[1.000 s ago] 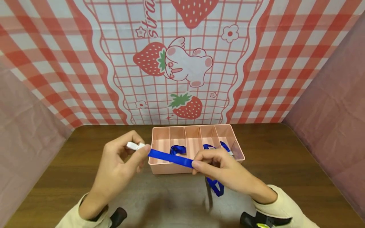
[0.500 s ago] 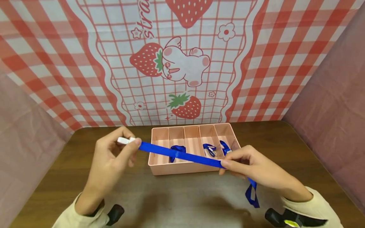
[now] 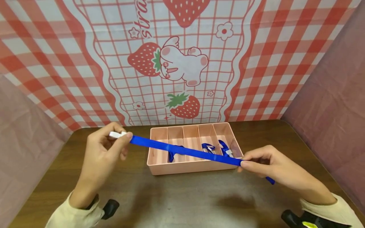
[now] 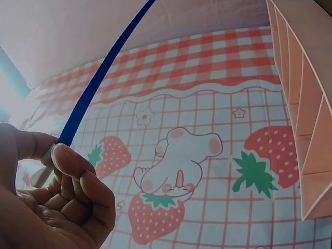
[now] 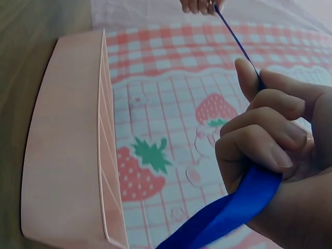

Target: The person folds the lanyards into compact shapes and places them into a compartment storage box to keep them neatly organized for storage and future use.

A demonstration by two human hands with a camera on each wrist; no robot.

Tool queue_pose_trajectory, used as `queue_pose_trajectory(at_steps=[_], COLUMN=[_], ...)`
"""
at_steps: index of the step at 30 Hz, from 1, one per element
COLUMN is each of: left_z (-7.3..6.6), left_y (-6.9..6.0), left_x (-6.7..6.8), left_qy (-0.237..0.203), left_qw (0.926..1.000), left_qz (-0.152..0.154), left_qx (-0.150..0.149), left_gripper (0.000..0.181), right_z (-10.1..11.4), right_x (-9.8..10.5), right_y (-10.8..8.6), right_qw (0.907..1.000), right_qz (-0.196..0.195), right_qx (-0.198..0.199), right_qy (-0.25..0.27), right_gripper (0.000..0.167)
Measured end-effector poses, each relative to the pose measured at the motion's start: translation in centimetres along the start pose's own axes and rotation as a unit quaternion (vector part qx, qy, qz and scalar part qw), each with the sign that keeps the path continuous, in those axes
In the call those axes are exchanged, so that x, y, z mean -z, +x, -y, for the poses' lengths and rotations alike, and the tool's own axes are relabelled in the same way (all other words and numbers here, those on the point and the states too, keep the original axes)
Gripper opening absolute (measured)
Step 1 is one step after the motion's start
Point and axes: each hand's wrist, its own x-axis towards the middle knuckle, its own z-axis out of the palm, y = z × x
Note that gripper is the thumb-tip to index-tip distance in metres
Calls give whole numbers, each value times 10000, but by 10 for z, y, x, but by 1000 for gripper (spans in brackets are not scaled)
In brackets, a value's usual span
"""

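A blue lanyard (image 3: 185, 152) stretches taut between both hands, above the pink compartment box (image 3: 196, 167). At its left end, my left hand (image 3: 99, 155) pinches the lanyard's white plastic buckle (image 3: 115, 135) between thumb and fingers. My right hand (image 3: 275, 167) pinches the strap farther along, in front of the box's right end. In the right wrist view the rest of the strap (image 5: 228, 215) passes under the curled fingers and hangs down. More blue lanyards lie inside the box: one (image 3: 171, 157) in the second compartment from the left, another (image 3: 225, 148) in the rightmost, another (image 3: 209, 147) beside that.
The box stands toward the back of a dark wooden table (image 3: 171, 196). Behind it hangs a red-and-white checked cloth (image 3: 265, 63) with strawberry prints. Pink cloth (image 3: 322, 95) closes off the sides.
My right hand has slid along the strap to the right, lengthening the stretched part. The left hand has moved slightly left and up, holding the buckle. Less of the loose end shows below the right hand.
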Motion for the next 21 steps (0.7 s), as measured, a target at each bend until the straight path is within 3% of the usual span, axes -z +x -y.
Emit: queue_pose_trajectory(at_steps=[6,13,15,21], left_z=[1,4,5,4], left_y=[2,6,7,6], left_x=[6,15,16,17], left_qy=[-236,-578,-573,-655], left_qw=[9996,9979,9980,9974], left_qz=[-129,-278,-264,-264], left_qx=[2,-82,-91,-114], left_gripper=[16,17,17,17], right_z=[-3,-10,-13,-15], right_x=[17,44,49,61], right_y=[-13,-24,-26,-33], right_qw=[9995,9992,9989,9998], right_qz=[-285,-187,-152,-102], right_qx=[-115,258,223,-94], right_qy=[-110,251,393,165], right_gripper=[26,35,34,32])
